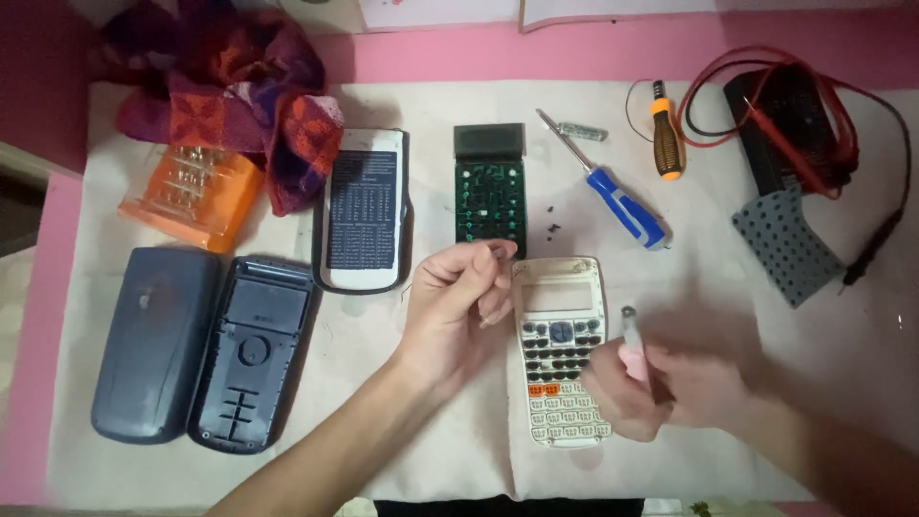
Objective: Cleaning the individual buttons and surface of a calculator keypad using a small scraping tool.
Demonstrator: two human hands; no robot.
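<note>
Pink tool [634,356] in fisted right hand [661,388].

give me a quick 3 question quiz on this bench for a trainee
1. True or false: the blue-handled screwdriver lies right of the green circuit board.
2. Which thing lies under the right hand? A) the orange bit case B) the white calculator front C) the grey rubber keypad
3. Fill in: the left hand pinches something small between its ____.

Key
1. True
2. B
3. fingertips; what they hold is too small to tell
</note>
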